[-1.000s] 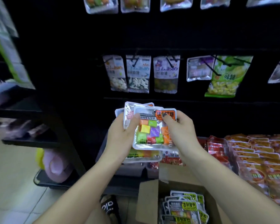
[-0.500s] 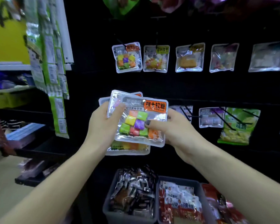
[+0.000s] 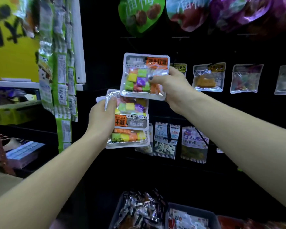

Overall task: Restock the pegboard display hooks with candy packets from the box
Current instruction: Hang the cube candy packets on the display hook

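1. Candy packet (image 3: 144,75), upright at 12 o'clock against the pegboard (image 3: 205,52), pinched by the right hand (image 3: 171,86).
2. Spare packets (image 3: 128,119), at 6 o'clock of it, clasped in the left hand (image 3: 101,120).
3. Step in hand: hanging; the next move likely calls for threading the punched hole onto a hook, which is not visible here.

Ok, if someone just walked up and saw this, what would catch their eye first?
Probably the raised candy packet of bright coloured cubes, pinched by the right hand in the middle of the view against the dark pegboard. Just below it, the left hand grips a stack of more packets, the front one upside down. Big green and purple bags hang along the top.
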`<action>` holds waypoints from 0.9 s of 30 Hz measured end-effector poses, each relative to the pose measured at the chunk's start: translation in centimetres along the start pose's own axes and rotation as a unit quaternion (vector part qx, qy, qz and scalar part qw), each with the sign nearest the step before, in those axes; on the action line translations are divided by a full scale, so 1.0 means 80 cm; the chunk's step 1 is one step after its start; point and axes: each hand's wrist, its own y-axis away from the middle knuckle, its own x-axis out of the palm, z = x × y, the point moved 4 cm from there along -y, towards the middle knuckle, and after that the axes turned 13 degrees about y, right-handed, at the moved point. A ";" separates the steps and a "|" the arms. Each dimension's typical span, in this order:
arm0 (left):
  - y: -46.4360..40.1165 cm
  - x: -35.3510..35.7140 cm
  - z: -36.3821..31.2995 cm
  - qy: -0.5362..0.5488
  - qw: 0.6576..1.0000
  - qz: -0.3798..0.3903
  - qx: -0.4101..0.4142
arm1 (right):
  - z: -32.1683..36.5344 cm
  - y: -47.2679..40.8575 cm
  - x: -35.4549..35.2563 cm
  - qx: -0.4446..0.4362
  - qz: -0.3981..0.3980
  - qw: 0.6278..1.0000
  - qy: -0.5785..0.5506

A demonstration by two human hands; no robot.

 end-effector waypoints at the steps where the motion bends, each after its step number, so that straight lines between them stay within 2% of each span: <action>1: -0.004 0.002 0.003 0.002 1.000 -0.002 0.000 | 0.003 -0.011 0.008 0.001 -0.001 1.000 -0.002; 11: -0.035 0.018 0.041 -0.011 1.000 -0.012 -0.002 | 0.004 -0.069 0.064 0.009 -0.024 1.000 -0.010; 22: -0.052 0.024 0.069 -0.043 0.999 0.004 0.029 | 0.000 -0.084 0.071 0.011 -0.030 0.999 -0.010; 27: -0.056 0.032 0.081 -0.049 0.999 0.003 0.018 | -0.015 -0.103 0.074 0.027 -0.037 0.999 -0.003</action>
